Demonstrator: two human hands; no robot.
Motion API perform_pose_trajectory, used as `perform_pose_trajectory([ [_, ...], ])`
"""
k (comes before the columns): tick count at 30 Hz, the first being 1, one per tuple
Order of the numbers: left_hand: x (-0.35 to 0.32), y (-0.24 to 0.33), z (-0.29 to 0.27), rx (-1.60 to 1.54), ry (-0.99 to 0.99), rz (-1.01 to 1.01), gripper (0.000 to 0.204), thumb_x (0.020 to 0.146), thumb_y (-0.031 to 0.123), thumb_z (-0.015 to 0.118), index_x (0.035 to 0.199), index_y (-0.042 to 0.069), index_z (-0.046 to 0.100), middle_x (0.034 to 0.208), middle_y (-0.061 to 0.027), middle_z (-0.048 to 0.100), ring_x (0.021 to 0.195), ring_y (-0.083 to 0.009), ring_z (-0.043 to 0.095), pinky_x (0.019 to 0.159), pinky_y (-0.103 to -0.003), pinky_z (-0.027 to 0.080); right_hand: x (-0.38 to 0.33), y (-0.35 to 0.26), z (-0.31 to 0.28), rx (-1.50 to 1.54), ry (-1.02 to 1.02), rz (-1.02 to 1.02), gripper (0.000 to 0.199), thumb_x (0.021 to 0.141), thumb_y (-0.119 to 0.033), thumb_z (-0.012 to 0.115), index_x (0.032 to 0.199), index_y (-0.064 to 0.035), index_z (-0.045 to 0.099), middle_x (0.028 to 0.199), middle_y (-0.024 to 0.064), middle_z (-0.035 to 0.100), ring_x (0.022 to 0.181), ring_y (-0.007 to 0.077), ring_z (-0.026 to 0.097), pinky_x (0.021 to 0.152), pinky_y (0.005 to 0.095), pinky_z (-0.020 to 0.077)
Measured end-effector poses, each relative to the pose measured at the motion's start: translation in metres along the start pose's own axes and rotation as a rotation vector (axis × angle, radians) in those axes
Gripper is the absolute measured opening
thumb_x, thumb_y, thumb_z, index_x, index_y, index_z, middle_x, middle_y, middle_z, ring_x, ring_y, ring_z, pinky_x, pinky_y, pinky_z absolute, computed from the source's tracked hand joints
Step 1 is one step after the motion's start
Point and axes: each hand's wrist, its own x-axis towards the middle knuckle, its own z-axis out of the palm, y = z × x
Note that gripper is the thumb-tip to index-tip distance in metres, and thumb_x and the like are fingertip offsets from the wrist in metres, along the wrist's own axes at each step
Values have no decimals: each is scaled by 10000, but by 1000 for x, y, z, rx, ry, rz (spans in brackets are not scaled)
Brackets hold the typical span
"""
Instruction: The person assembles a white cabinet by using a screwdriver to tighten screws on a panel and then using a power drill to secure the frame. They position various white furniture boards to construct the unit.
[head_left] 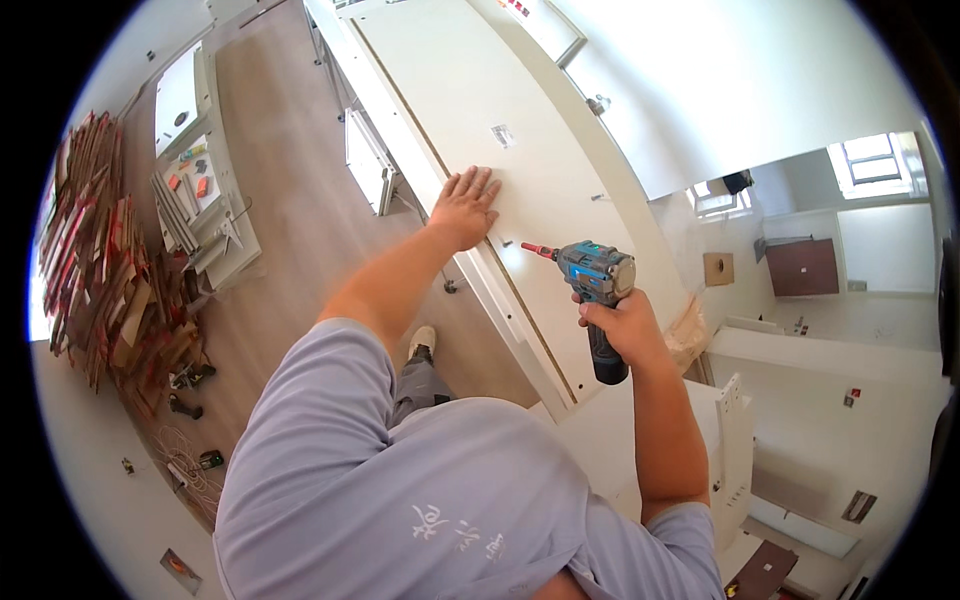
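Note:
A tall white cabinet panel (480,110) stands in front of me, with a thin brown edge strip running down it. My left hand (464,206) lies flat on the panel, fingers spread, holding nothing. My right hand (622,326) grips the handle of a grey and blue cordless drill (596,282). Its red-tipped bit (532,249) points left at the panel, just right of my left hand. A small metal fitting (503,135) sits higher up on the panel.
Below on the wooden floor (290,170) lie a heap of cardboard scraps (105,270), a white board with small parts and rails (200,200), and cables and tools (190,390). A white folding frame (368,165) leans by the panel. White cabinet parts (735,450) stand at my right.

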Motion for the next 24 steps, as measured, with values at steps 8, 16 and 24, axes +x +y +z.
perform_pose_trajectory([
  [8, 0, 0, 1, -69, -3, 15, 619, 1110, 410, 337, 1679, 193, 230, 1769, -53, 109, 1632, -264, 49, 1323, -446, 46, 47, -23, 18, -424, -76, 95, 236, 851, -94, 719, 1062, 11, 715, 894, 66, 721, 741, 166, 666, 717, 349, 545],
  [16, -4, -7, 0, -112, 16, 19, 621, 1102, 403, 365, 1670, 178, 254, 1763, -60, 135, 1631, -264, 53, 1324, -444, 49, 46, -34, 14, -447, -75, 86, 241, 848, -68, 716, 1073, 16, 726, 926, 57, 733, 730, 153, 657, 712, 324, 546],
  [24, -2, -4, 0, -120, 18, 30, 625, 1099, 400, 379, 1669, 173, 260, 1760, -71, 152, 1631, -269, 57, 1322, -447, 48, 71, -24, 26, -491, -88, 156, 227, 830, -84, 725, 1026, 29, 712, 874, 65, 722, 713, 160, 665, 706, 340, 547],
])
